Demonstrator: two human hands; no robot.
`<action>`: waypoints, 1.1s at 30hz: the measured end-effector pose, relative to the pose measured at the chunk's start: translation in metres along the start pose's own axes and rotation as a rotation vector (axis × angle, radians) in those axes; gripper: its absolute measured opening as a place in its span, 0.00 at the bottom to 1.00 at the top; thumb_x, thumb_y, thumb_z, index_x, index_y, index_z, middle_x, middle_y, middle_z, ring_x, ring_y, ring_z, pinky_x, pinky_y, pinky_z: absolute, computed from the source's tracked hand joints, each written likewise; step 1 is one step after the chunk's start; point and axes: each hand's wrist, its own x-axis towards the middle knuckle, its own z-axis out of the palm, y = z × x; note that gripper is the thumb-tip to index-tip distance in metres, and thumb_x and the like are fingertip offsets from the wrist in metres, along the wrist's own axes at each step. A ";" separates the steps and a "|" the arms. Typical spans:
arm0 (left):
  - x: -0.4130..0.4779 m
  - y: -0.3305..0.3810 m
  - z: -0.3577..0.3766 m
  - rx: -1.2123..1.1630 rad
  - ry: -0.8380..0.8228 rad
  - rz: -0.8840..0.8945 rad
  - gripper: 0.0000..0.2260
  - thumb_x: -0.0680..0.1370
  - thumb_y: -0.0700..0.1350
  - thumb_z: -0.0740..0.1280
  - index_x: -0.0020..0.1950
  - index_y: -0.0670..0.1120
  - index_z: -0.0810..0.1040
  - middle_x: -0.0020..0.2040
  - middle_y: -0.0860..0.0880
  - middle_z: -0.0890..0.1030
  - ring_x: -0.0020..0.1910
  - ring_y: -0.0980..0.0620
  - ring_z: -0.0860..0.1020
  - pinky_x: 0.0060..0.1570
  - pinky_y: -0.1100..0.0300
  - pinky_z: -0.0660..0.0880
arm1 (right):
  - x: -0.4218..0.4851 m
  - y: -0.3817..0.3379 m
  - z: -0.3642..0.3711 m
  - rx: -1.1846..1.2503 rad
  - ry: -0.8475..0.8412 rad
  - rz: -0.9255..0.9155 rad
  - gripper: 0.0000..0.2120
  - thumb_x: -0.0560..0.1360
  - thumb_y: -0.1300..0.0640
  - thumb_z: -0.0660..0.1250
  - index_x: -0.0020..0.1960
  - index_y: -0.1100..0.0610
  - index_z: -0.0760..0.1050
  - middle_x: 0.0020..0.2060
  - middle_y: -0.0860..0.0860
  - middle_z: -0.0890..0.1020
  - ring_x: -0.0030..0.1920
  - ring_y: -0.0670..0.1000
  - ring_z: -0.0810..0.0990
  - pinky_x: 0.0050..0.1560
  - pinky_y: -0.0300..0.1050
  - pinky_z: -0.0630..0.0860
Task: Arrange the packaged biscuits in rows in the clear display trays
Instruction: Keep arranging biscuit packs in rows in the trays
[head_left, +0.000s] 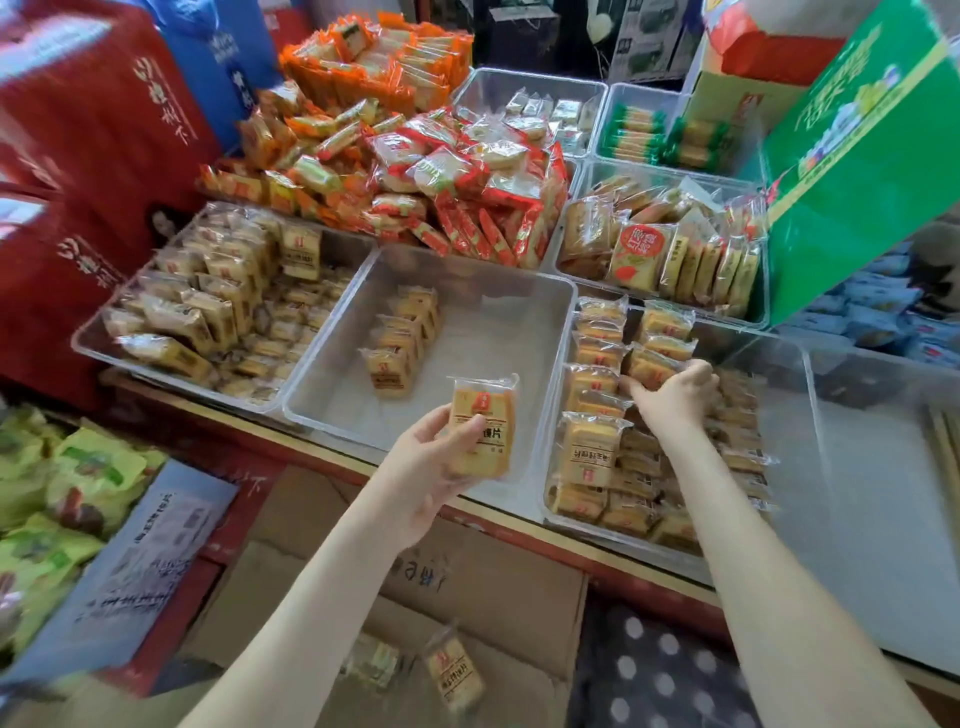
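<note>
My left hand (431, 467) pinches a pack (485, 434) by its edges; right hand (675, 397) grips a second pack (649, 370). Light, slick, brittle.

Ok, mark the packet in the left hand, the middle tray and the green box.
Packet (492, 410): head view, upper face of its wrapper.
Middle tray (498, 338): head view, bare floor beside its row.
Green box (857, 171): head view, middle of printed side.
</note>
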 end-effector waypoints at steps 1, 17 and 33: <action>-0.003 0.001 -0.003 0.099 0.014 0.016 0.20 0.72 0.47 0.71 0.63 0.46 0.77 0.54 0.46 0.85 0.51 0.48 0.83 0.51 0.57 0.79 | -0.009 -0.005 -0.008 -0.056 0.058 -0.063 0.38 0.71 0.50 0.74 0.70 0.58 0.55 0.68 0.60 0.62 0.68 0.58 0.63 0.64 0.53 0.68; -0.055 0.057 -0.052 0.209 -0.131 0.258 0.19 0.68 0.46 0.75 0.56 0.43 0.76 0.51 0.47 0.83 0.50 0.51 0.81 0.46 0.61 0.79 | -0.218 -0.096 -0.046 1.059 -0.606 0.037 0.11 0.72 0.67 0.68 0.53 0.60 0.76 0.46 0.55 0.83 0.50 0.52 0.82 0.42 0.37 0.79; -0.086 0.072 -0.094 0.353 0.027 0.350 0.03 0.78 0.37 0.68 0.45 0.39 0.80 0.35 0.46 0.82 0.33 0.56 0.81 0.37 0.64 0.80 | -0.266 -0.114 -0.033 1.376 -0.503 0.142 0.03 0.68 0.66 0.68 0.40 0.60 0.76 0.41 0.59 0.82 0.39 0.53 0.83 0.32 0.37 0.79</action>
